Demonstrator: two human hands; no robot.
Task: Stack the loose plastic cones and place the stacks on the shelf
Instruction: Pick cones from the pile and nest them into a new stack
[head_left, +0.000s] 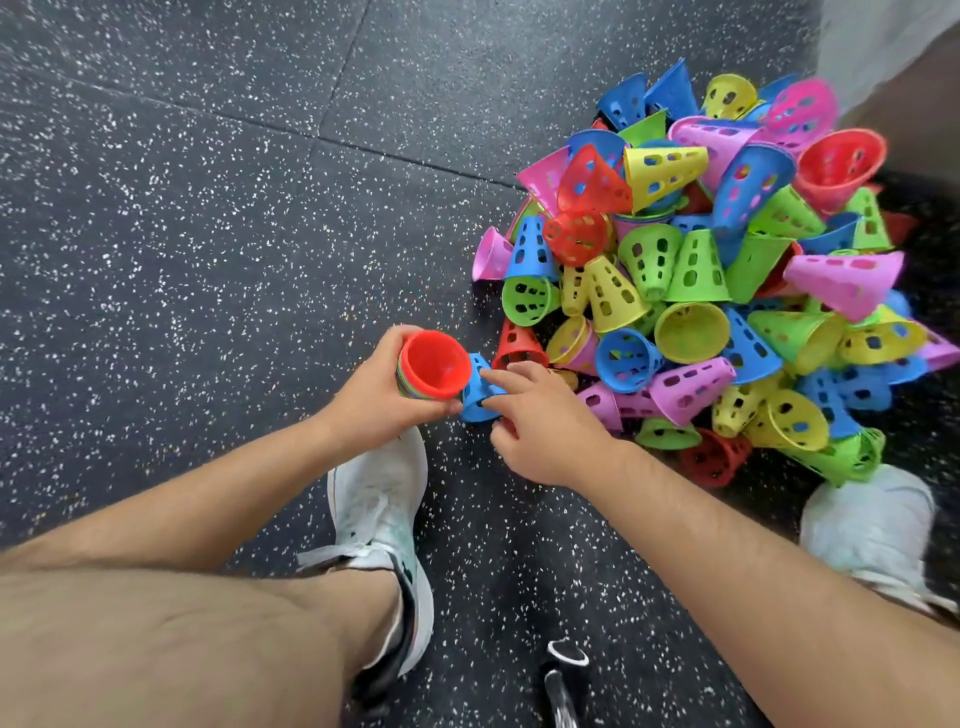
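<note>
- The pile (701, 280) was a heap of loose cones in pink, blue, yellow, green and red. They were thin, shiny plastic, hollow, with flat tips and rows of small holes.
- The stack (434, 371) was held off the floor, left of the pile. Its wide round mouth faced up, with a smooth red cone inside and other coloured rims around it.
- The left hand (382, 387) had its fingers curled tight round the stack.
- The blue cone (475, 397) sat between the stack and the pile's left edge.
- The right hand (540, 421) pinched the blue cone.
- The floor (208, 208) under the pile was dark, with white specks and thin seams.
- One white cloth shoe (382, 519) stood below and left of the pile.
</note>
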